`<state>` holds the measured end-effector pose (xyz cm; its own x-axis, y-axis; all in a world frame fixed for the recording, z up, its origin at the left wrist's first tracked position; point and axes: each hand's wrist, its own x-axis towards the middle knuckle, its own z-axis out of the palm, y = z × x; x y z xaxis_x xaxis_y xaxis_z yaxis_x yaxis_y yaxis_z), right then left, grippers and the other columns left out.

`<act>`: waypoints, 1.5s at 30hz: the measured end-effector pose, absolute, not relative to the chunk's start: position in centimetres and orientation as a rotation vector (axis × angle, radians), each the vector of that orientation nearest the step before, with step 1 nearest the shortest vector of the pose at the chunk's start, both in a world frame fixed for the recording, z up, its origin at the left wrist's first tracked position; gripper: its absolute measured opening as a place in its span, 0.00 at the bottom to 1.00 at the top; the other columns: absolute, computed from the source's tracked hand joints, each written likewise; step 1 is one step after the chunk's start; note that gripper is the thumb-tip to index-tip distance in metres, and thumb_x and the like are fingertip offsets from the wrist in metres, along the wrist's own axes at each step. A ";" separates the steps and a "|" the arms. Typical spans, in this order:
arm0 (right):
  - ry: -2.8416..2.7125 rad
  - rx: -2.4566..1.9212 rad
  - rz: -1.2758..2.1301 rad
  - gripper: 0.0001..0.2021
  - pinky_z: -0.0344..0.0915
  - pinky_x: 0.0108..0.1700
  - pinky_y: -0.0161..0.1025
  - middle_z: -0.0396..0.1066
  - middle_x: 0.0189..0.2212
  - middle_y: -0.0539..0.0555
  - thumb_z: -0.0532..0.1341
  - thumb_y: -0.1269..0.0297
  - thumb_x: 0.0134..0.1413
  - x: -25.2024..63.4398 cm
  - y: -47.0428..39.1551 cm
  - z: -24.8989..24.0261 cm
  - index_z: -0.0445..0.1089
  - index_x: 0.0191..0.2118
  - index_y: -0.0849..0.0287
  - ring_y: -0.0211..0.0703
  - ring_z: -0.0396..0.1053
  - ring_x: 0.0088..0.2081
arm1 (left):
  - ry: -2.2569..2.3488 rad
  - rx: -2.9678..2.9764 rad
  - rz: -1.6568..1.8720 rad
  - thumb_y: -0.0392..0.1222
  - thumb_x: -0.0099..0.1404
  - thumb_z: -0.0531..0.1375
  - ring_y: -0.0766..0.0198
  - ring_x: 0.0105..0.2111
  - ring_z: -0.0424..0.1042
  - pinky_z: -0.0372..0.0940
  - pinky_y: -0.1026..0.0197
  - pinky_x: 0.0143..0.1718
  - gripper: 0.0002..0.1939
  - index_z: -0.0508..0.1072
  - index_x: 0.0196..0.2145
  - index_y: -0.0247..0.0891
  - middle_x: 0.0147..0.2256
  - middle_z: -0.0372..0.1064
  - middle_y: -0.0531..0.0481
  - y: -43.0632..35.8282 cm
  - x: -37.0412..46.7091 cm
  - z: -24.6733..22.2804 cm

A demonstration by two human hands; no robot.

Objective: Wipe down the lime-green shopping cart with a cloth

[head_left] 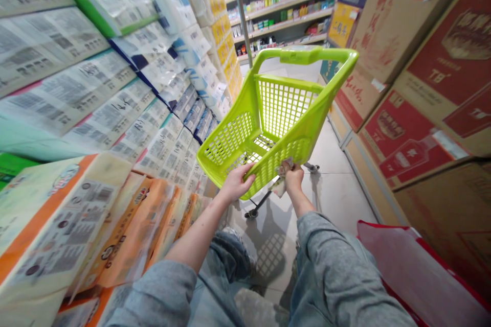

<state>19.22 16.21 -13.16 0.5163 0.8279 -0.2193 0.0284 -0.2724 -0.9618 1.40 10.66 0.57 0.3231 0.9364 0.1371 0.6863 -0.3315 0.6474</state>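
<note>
In front of me stands a lime-green plastic shopping cart [289,94] with latticed walls, a raised handle and dark wheels. My left hand [237,182] grips the top rim of the cart's near side, thumb over the edge. Against the outside of that same wall, my right hand [293,176] is closed on a crumpled, patterned cloth [281,185] that touches the lattice. Part of the cloth is hidden by my fingers. The cart's basket shows only its latticed floor, with no goods lying in it.
Stacked tissue packs [126,112] rise on the left, with orange packs [130,230] close by my left arm. Cardboard cartons [406,127] line the right side. A red-edged bag or package [414,265] lies near my right arm. Shelves of small goods [284,5] stand behind the cart.
</note>
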 end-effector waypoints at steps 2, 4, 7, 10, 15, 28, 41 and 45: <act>-0.676 -1.528 0.997 0.17 0.64 0.29 0.35 0.74 0.29 0.57 0.59 0.54 0.43 18.7 16.6 -13.5 0.70 0.34 0.64 0.44 0.70 0.30 | 1.421 2.120 0.695 0.38 0.61 0.55 0.58 0.49 0.70 0.63 0.58 0.52 0.22 0.68 0.53 0.39 0.49 0.70 0.47 10.7 1.4 0.5; -0.611 -1.496 1.033 0.17 0.64 0.28 0.35 0.74 0.27 0.55 0.59 0.55 0.41 18.5 17.0 -13.5 0.70 0.34 0.64 0.43 0.69 0.29 | 1.420 2.124 0.693 0.38 0.60 0.55 0.58 0.49 0.69 0.62 0.57 0.52 0.22 0.68 0.53 0.39 0.50 0.70 0.47 10.7 1.3 0.4; -0.659 -1.629 0.990 0.12 0.62 0.27 0.34 0.72 0.22 0.52 0.61 0.59 0.39 19.0 17.6 -13.1 0.71 0.30 0.62 0.42 0.68 0.27 | 1.430 2.124 0.684 0.39 0.60 0.55 0.57 0.49 0.69 0.62 0.56 0.53 0.22 0.68 0.54 0.39 0.50 0.70 0.47 10.8 1.3 0.3; -0.779 -1.776 0.874 0.09 0.61 0.27 0.34 0.72 0.21 0.52 0.61 0.59 0.40 19.8 17.7 -12.5 0.70 0.27 0.60 0.43 0.68 0.27 | 1.429 2.120 0.679 0.39 0.60 0.55 0.57 0.49 0.69 0.62 0.56 0.53 0.23 0.68 0.54 0.38 0.50 0.70 0.47 10.9 1.4 0.3; -0.777 -1.818 0.805 0.12 0.62 0.30 0.36 0.74 0.26 0.57 0.58 0.57 0.44 19.9 17.0 -12.1 0.71 0.31 0.61 0.46 0.69 0.30 | 1.421 2.121 0.686 0.39 0.60 0.55 0.57 0.49 0.70 0.62 0.57 0.53 0.22 0.68 0.53 0.39 0.50 0.70 0.47 11.0 1.8 0.4; -0.643 -1.750 0.947 0.10 0.60 0.25 0.34 0.73 0.24 0.54 0.61 0.58 0.39 21.6 18.9 -13.3 0.70 0.25 0.61 0.44 0.68 0.28 | 1.417 2.138 0.668 0.38 0.61 0.55 0.58 0.49 0.69 0.62 0.58 0.52 0.22 0.67 0.54 0.39 0.50 0.70 0.48 10.7 2.1 0.7; -0.617 -1.695 0.761 0.12 0.63 0.30 0.36 0.75 0.30 0.57 0.60 0.54 0.44 21.7 19.0 -12.6 0.70 0.28 0.59 0.45 0.71 0.31 | 1.438 2.207 0.661 0.38 0.61 0.53 0.57 0.50 0.69 0.63 0.57 0.51 0.22 0.66 0.54 0.37 0.50 0.69 0.45 11.0 2.5 0.2; -0.617 -1.558 0.842 0.10 0.65 0.33 0.36 0.75 0.31 0.55 0.61 0.58 0.41 21.7 19.3 -12.8 0.69 0.28 0.59 0.44 0.71 0.32 | 1.498 2.325 0.606 0.37 0.62 0.52 0.56 0.51 0.68 0.63 0.55 0.52 0.23 0.64 0.55 0.36 0.52 0.68 0.42 10.7 3.0 0.1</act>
